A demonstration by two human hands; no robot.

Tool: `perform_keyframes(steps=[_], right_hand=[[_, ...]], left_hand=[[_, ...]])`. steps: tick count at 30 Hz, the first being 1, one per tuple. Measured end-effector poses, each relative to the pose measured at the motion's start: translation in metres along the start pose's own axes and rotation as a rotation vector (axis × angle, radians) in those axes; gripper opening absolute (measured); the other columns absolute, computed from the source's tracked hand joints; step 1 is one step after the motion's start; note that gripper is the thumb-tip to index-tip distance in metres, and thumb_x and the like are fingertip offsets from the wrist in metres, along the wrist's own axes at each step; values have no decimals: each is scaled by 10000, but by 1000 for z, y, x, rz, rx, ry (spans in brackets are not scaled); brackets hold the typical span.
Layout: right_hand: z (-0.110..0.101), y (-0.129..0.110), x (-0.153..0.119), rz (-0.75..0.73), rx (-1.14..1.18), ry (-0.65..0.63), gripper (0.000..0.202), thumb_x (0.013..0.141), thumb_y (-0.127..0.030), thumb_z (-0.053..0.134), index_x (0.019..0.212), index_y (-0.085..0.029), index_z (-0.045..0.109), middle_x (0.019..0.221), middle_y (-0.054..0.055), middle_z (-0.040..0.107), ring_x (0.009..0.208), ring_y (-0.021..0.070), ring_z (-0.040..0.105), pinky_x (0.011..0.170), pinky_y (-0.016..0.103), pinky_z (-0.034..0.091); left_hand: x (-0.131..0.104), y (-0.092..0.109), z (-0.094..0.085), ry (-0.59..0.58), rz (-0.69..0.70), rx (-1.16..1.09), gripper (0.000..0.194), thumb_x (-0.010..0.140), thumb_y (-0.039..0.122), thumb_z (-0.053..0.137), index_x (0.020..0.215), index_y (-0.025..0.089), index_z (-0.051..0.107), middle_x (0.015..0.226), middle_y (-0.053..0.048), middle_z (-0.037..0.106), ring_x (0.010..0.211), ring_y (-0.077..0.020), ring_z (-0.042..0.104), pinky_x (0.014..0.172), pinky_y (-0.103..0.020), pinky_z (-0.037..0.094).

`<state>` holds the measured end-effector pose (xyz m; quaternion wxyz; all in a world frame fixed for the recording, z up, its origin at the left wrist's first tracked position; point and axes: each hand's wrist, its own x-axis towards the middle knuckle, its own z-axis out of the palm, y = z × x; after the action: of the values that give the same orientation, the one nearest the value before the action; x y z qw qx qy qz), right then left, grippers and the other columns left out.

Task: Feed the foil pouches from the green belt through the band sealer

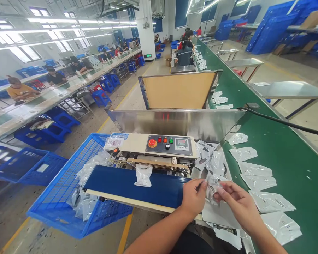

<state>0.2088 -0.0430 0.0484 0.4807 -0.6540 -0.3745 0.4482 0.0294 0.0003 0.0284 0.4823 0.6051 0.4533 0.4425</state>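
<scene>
Between both hands, at the right end of the blue belt, is a small clear-and-white plastic bag (213, 187). My left hand (194, 197) pinches its left edge, and my right hand (237, 203) grips its right side between thumb and fingers. Another white bag (143, 175) hangs from the sealing machine (151, 143) and rests over the blue belt (108, 183). Behind my hands lies a heap of white bags (210, 157) beside the machine.
A blue basket (55, 187) holding sealed-looking bags stands left of the machine. On the right, a green conveyor (283, 169) carries a row of white bags (271, 201). Metal panels (175, 123) rise behind the machine, and a black cable (286, 121) crosses the conveyor. People sit at far benches.
</scene>
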Motion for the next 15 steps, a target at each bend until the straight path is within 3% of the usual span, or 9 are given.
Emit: perform_keyframes(steps=[2,3,6,9,12,15], right_hand=[[3,8,-6,48,115,-23,704,763,-737,872,1232,-220,782,810,61,760,675,246,695,620,367,582],[3,11,-8,60,92,-28,706,756,-747,875,1215,-217,795,777,50,740,647,231,666,576,346,552],[4,18,-6,111,-98,-33,575,739,-774,853,858,-214,805,592,8,611,534,180,540,496,307,451],[12,23,6,237,-80,2,540,750,-745,820,694,-217,718,529,-4,558,492,159,491,488,299,414],[38,23,26,339,15,16,483,693,-661,867,674,-214,684,534,0,584,481,145,495,477,279,401],[73,15,41,380,28,-21,450,678,-609,890,662,-207,688,536,11,616,467,126,497,471,258,415]], left_hand=[[-4,-4,-1,-14,-45,-16,467,1081,466,570,750,202,767,714,-42,690,723,-200,625,734,-299,529],[-7,-7,-3,-26,-63,-25,493,1073,470,575,680,203,709,672,-25,630,691,-186,573,701,-287,490],[-11,-19,-10,-49,-183,-75,568,1021,509,622,548,207,529,595,14,464,617,-150,439,619,-271,380],[-4,-33,-18,62,-416,-114,642,917,570,723,485,223,399,529,43,322,546,-119,311,546,-267,274],[10,-46,-29,185,-528,-133,663,828,594,806,461,232,390,500,60,276,522,-105,273,522,-261,231],[22,-55,-45,245,-557,-159,603,803,667,794,501,209,545,502,54,369,520,-108,337,525,-254,273]])
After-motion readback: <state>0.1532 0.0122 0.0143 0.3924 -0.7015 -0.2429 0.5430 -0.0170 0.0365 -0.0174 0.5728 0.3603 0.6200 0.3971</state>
